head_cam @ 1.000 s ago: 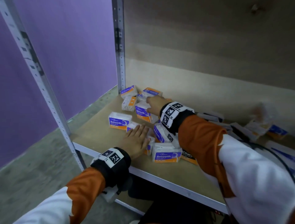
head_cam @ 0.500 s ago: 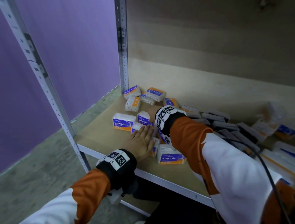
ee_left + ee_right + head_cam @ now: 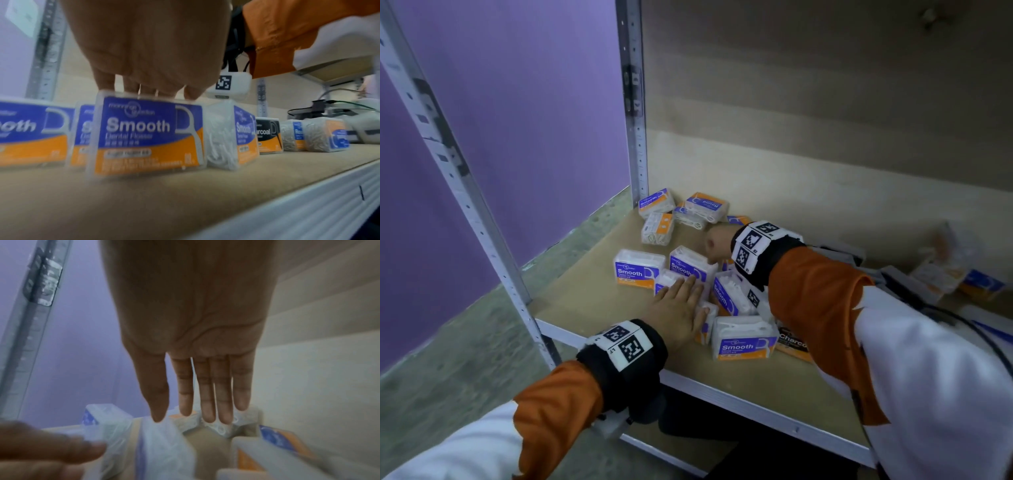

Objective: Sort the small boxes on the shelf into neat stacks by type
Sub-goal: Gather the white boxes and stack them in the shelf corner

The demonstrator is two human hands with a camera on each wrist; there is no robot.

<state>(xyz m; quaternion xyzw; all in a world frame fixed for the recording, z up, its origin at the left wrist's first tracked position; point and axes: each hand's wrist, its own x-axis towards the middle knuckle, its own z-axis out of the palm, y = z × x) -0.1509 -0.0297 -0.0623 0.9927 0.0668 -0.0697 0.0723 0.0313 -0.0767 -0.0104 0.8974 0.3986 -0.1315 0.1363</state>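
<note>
Small clear boxes of dental flossers with blue and orange labels lie scattered on the wooden shelf point(image 3: 585, 301). My left hand point(image 3: 679, 310) lies flat, fingers straight, on a "Smooth" box point(image 3: 148, 134) in the near cluster. My right hand point(image 3: 714, 243) hangs just behind another "Smooth" box point(image 3: 690, 265); in the right wrist view the right hand point(image 3: 197, 386) has straight fingers pointing down over the boxes and holds nothing. More "Smooth" boxes sit at the left point(image 3: 638, 269) and front point(image 3: 744, 339). A black "Charcoal" box point(image 3: 792, 344) lies under my right forearm.
A back group with a "Round" box point(image 3: 707, 205) lies by the rear upright post point(image 3: 635, 102). Grey and other boxes point(image 3: 900, 277) spread along the right. The shelf's white front rail point(image 3: 756, 404) and a front post point(image 3: 458, 178) bound the near side.
My right hand has pulled back from the far boxes toward the near cluster, and a "Smooth" box came forward with it. My left hand has stayed flat on its box.
</note>
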